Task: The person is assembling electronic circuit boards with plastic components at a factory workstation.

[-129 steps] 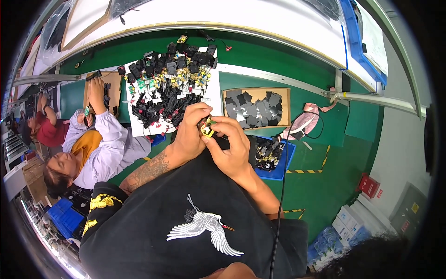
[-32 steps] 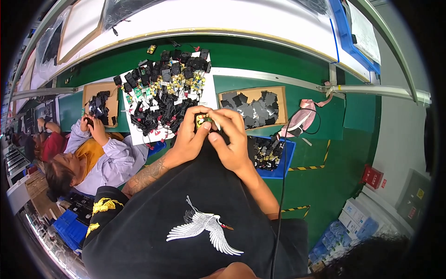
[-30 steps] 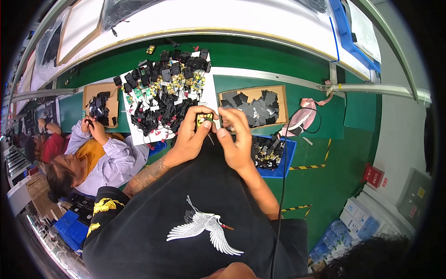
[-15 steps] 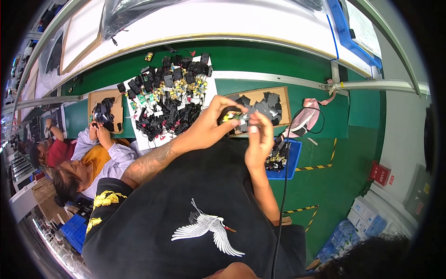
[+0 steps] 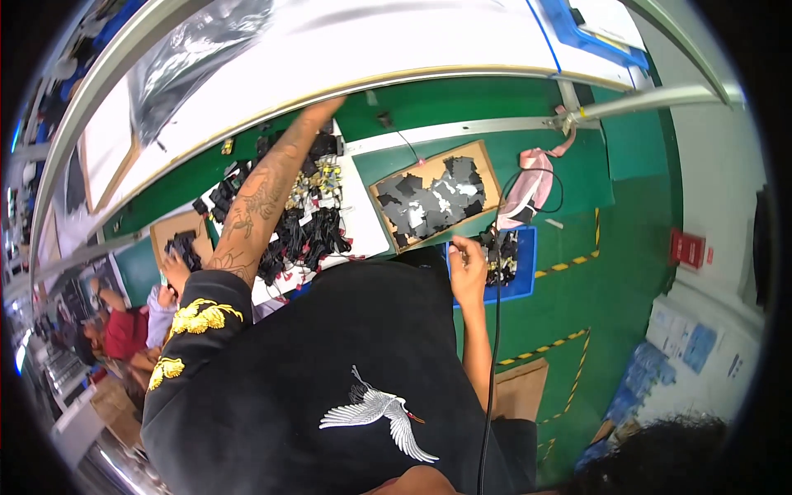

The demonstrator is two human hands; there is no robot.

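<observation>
My left arm stretches far forward over a white board (image 5: 363, 214) piled with black plastic parts, yellow-and-green circuit pieces and black wires (image 5: 309, 239). Its hand, my left hand (image 5: 327, 109), is at the shelf edge, where the fingers are hidden. To its right, a small black part (image 5: 384, 120) lies on the green surface with a thin cable trailing from it. My right hand (image 5: 469, 268) is beside a blue bin (image 5: 525, 285) of small parts, with fingers curled together; whatever they hold, if anything, cannot be made out. Ahead of it sits a cardboard tray (image 5: 492, 177) of dark grey sheet pieces (image 5: 425, 198).
A white shelf (image 5: 396, 41) with a metal rail crosses above the far side of the bench. A pink and white strap-like item (image 5: 532, 186) lies right of the tray, and a black cable (image 5: 495, 346) hangs down past my right arm. Co-workers (image 5: 124, 326) sit at left.
My left hand has left the small part the two hands were working on and reached far forward and left. My right hand has drawn back toward the blue bin. The view has shifted.
</observation>
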